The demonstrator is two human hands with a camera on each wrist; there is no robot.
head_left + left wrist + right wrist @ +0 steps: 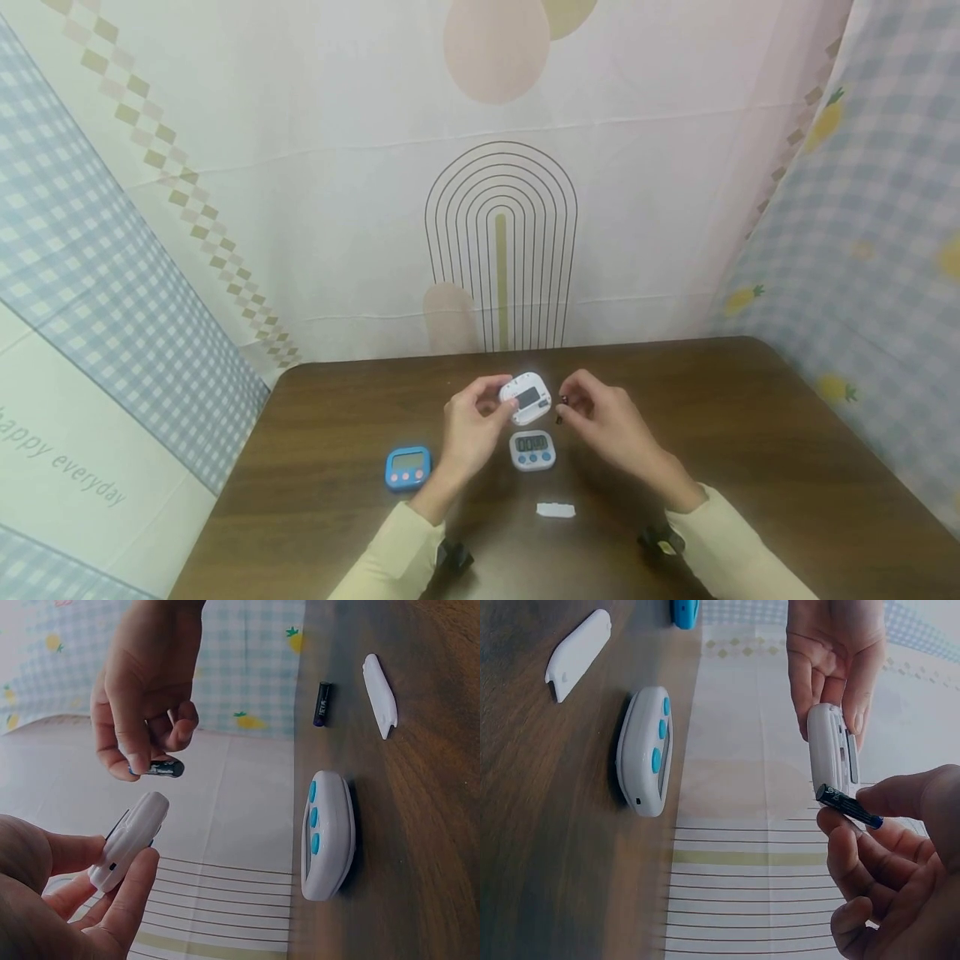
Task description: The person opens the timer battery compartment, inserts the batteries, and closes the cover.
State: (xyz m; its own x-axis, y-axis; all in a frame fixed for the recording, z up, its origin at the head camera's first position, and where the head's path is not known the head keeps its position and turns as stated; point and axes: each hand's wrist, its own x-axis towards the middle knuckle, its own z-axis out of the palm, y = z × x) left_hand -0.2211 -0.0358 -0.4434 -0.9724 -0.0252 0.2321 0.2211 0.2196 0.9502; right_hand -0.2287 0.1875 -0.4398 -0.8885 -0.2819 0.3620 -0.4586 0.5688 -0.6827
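My left hand holds a white digital timer between thumb and fingers, its back with the battery compartment turned toward me. Close by on the right, my right hand pinches a small dark battery between thumb and fingertips. In the left wrist view, the battery is apart from the held timer. A second battery lies on the table. Below the hands stands another white timer with blue buttons, its display facing up. Nearer to me lies a white battery cover.
A blue timer with pink buttons sits left of my left forearm on the dark brown table. A patterned cloth hangs behind the table's far edge, with checked cloths at both sides. Black wrist devices hang under the sleeves.
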